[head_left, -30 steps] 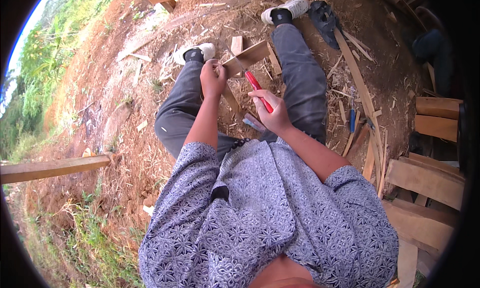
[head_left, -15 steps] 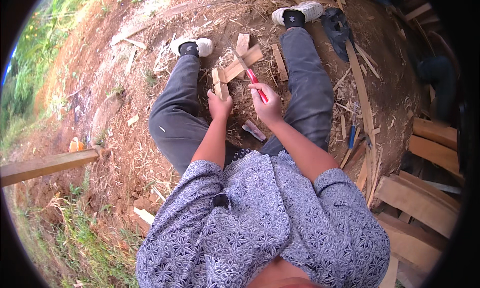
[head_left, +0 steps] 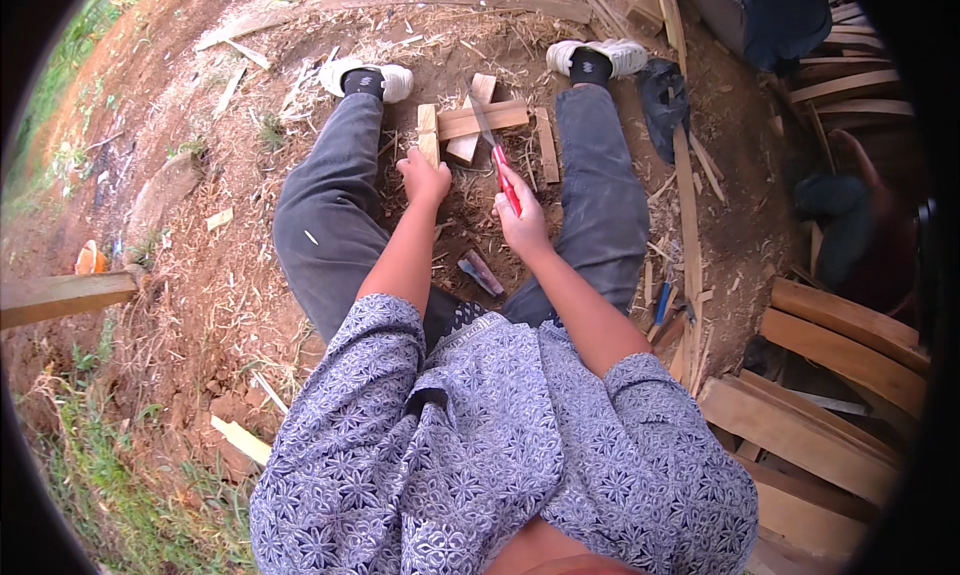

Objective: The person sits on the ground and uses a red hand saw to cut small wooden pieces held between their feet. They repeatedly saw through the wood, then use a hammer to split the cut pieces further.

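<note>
I sit on bare dirt with my legs spread. My left hand grips a short upright wooden stick standing between my legs. My right hand holds a knife with a red handle, its dark blade pointing away toward a crossed pile of short wooden blocks on the ground. The blade tip lies over those blocks. A small dark tool lies on the dirt near my right knee.
Curved wooden planks are stacked at the right. Long thin slats lie beside my right leg, with a dark cloth next to my right shoe. A wooden beam juts in at the left. Another person's dark clothing shows at top right.
My left hand let go of the larger block, came down and now holds a short stick upright on the ground. My right hand with the knife shifted toward the block pile.
</note>
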Demonstrator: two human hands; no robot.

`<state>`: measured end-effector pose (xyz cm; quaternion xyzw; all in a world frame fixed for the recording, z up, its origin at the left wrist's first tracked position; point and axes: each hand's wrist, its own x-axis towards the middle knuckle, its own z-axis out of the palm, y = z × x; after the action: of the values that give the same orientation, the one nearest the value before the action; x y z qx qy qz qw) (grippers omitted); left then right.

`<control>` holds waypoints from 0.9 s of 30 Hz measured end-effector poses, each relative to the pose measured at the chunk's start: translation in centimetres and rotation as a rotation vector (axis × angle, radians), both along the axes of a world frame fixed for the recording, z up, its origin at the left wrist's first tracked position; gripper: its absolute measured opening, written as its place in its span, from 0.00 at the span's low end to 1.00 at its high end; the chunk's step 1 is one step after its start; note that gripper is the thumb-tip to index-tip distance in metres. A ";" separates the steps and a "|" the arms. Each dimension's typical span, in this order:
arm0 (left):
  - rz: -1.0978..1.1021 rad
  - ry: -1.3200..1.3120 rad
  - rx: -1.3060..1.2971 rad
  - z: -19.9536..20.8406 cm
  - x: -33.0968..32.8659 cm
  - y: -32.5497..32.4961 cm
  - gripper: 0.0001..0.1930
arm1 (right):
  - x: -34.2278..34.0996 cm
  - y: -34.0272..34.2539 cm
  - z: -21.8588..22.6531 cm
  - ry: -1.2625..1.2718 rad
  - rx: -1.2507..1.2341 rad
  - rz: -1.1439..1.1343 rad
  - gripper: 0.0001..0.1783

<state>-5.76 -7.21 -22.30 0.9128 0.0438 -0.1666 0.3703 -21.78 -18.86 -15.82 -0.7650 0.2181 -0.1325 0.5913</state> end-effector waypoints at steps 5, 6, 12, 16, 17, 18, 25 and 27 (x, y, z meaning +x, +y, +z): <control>0.036 0.220 -0.336 -1.5 0.8 -0.6 0.42 | -0.2 -1.0 -0.6 0.102 -0.048 0.041 0.29; 0.033 0.259 -0.334 -1.5 1.7 -0.6 0.43 | 0.2 -1.0 -0.3 0.094 -0.067 0.065 0.29; 0.022 0.066 -0.292 -2.5 1.3 -1.1 0.43 | 2.2 -1.5 0.7 0.157 -0.097 0.068 0.28; 0.010 0.026 -0.261 -2.9 1.3 -1.3 0.44 | 2.6 -0.7 2.1 0.067 -0.075 0.037 0.28; 0.011 0.022 -0.260 -3.1 1.4 -1.2 0.44 | 3.0 -0.3 2.8 0.057 -0.034 0.045 0.28; 0.004 0.010 -0.273 -2.9 1.3 -1.4 0.44 | 3.0 -0.2 3.3 0.050 0.003 0.041 0.28; -0.066 -0.007 -0.277 -1.9 2.5 -0.9 0.46 | 4.2 -0.7 3.8 -0.033 0.109 -0.017 0.26; -0.076 0.025 -0.279 -1.5 2.7 -0.7 0.46 | 3.6 -1.0 4.4 0.036 0.237 -0.039 0.26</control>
<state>-3.10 -7.90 -23.76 0.8514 -0.0095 -0.1963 0.4863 -18.14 -19.90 -11.40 -0.6876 0.2576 -0.1036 0.6709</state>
